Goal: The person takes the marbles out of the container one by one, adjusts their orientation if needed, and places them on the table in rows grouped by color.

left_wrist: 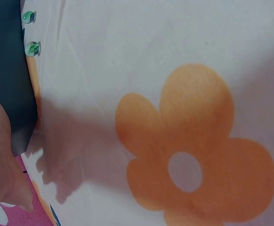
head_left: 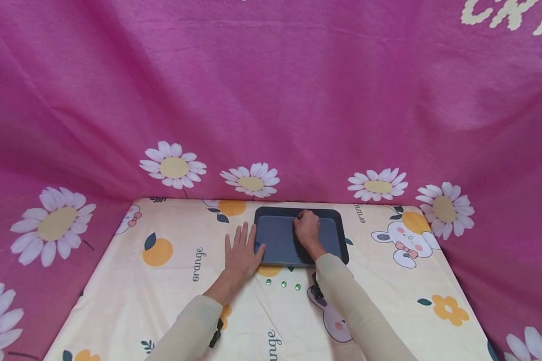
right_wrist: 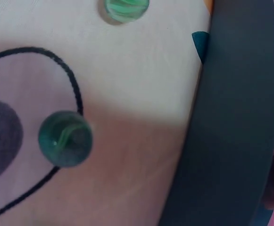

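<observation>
Tray (head_left: 277, 239), dark and shallow, lies on the table (head_left: 171, 306). At its left edge rests the left hand (head_left: 242, 253) — its fingers are straight and spread. Close to them, at the tray's left wall, is a small blue ball (head_left: 257, 244). The right hand (head_left: 307, 229) is over the tray, with fingers curled — whether they hold something, I cannot tell. Three green marbles (head_left: 283, 284) lie in a row beside the tray's near side.

Dark grey rectangular tray (head_left: 277, 238) flat on bench (head_left: 162, 306), small blue marble (head_left: 257, 244) at its left edge, three clear green-swirled marbles (head_left: 283, 284) in a row in front.
</observation>
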Demonstrator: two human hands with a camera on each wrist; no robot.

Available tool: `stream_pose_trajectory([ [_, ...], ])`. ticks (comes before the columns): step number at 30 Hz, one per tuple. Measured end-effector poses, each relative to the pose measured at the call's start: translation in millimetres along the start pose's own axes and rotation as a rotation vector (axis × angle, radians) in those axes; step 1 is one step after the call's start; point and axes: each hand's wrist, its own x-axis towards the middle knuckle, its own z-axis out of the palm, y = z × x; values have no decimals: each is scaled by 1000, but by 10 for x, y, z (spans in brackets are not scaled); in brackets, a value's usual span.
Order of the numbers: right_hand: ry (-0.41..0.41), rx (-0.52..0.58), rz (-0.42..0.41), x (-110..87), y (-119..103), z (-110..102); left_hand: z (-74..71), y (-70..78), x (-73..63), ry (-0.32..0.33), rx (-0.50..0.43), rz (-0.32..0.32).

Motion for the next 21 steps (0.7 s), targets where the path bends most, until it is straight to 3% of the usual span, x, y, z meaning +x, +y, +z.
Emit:
stream_pose_trajectory([
  [14,14,26,-24,-28,-10,-100,24,6,-1,13,11,17],
  [21,-31,78,-40,-76,-82,-145,16,-9,-7,10,7,15],
])
